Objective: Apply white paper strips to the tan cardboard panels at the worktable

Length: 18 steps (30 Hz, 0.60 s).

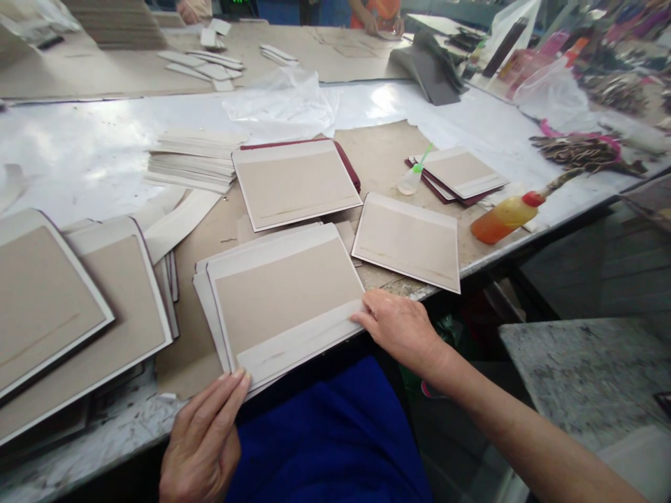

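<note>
Between your two hands lies a flat rectangular panel of tan and off-white sheet material, its tan field bordered by pale bands, the near one bearing a faint brownish smear. It sits face up, slightly skewed, on similar off-white panels with dark edging, which fan out beyond its side above your left fingertips. Those fingertips touch its near-left corner; your right hand grips its near-right corner, thumb over the pale band. The near edge runs between your fingers.
</note>
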### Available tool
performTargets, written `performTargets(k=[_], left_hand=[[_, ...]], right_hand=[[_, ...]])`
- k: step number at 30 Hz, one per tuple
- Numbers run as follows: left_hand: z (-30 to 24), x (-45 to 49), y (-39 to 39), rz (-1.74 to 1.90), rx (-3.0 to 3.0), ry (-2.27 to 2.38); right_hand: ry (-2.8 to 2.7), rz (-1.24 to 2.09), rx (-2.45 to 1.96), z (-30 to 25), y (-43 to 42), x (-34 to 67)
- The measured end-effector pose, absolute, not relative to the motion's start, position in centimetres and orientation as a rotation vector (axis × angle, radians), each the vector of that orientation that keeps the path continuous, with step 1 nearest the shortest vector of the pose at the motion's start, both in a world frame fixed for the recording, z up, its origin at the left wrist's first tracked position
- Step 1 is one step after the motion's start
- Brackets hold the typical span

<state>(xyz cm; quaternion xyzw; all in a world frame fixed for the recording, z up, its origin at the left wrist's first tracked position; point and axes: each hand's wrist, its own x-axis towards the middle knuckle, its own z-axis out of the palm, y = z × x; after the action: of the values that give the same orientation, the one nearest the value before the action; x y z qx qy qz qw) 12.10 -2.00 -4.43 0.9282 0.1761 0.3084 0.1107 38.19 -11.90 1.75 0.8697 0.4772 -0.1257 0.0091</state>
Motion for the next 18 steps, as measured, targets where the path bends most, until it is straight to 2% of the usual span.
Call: performTargets(k=[9,18], left_hand=[[-5.2,11.9,-1.7,0.955,2.752,0.488],[-5.4,12.2,-2.5,0.967,2.724,0.596]], right_hand=[[1.264,-0.128,2.862,2.1,-14.0,39.7],[1.65,-0.492,3.044,0.1,-14.4,39.3]])
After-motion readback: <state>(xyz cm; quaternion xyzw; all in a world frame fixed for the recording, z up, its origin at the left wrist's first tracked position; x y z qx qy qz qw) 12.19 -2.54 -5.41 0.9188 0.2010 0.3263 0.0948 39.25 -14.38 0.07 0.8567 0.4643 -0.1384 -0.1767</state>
